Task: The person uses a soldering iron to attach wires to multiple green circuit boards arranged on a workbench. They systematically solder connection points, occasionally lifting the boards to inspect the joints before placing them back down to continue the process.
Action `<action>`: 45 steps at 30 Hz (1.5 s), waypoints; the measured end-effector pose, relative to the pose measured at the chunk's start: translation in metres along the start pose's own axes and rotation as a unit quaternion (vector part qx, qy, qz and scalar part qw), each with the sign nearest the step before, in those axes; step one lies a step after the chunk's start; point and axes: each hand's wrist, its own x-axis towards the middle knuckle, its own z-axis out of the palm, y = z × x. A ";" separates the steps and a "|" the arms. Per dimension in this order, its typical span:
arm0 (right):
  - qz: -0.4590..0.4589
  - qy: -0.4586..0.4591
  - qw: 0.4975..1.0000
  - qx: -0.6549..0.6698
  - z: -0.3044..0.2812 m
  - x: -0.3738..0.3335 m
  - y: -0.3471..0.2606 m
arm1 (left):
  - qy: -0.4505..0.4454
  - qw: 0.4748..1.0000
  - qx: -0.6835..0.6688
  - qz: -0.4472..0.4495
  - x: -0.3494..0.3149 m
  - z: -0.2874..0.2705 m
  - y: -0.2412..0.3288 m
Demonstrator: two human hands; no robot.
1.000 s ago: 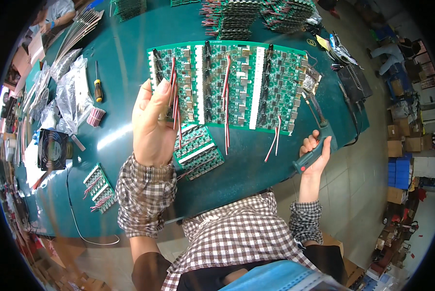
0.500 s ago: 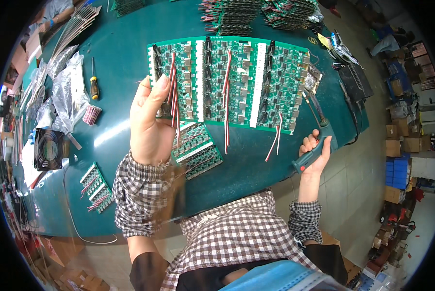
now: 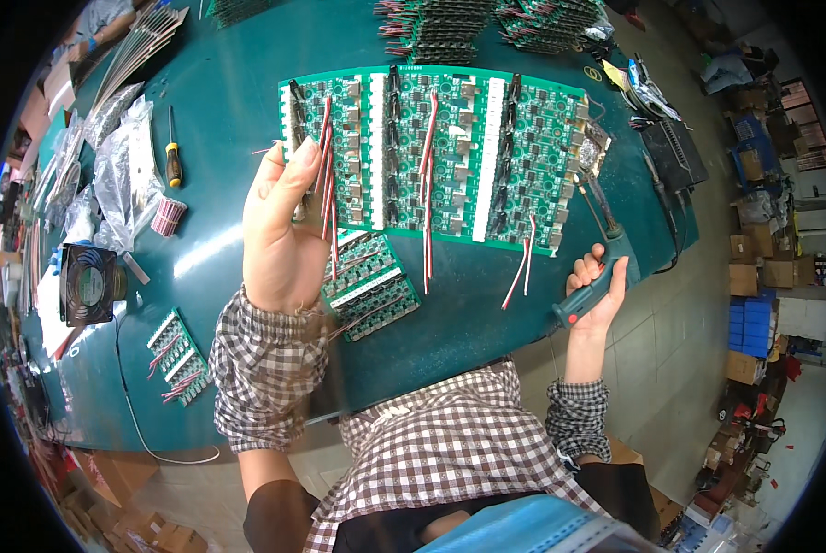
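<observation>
My left hand (image 3: 282, 221) is closed at the left edge of a large green circuit board panel (image 3: 445, 157), thumb on the near face. The panel appears raised above the table. It carries rows of small components, white strips, black bundled wires, and red-and-white wire pairs (image 3: 428, 194) hanging down its face. A short red wire end sticks out beside my left fingertips. My right hand (image 3: 599, 288) is wrapped round a teal soldering gun (image 3: 586, 300) with a red button. Its metal tip points up beside the panel's right edge. Part of the panel's left edge is hidden by my fingers.
Smaller-looking boards lie below the panel (image 3: 376, 300) and at lower left (image 3: 179, 359). Stacked boards (image 3: 436, 32) stand at the back. Leftward are a screwdriver (image 3: 173, 161), a wire bundle (image 3: 169, 217), plastic bags (image 3: 129, 166) and a fan (image 3: 90, 286). A black box (image 3: 673, 155) sits far right.
Very little differs. The table and the things on it have shifted slightly left in view, while both hands keep their holds and the panel stays nearly in place.
</observation>
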 end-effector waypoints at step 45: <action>-0.012 -0.002 1.000 -0.003 -0.001 0.000 0.001 | 0.017 1.000 0.006 -0.013 0.005 -0.007 -0.004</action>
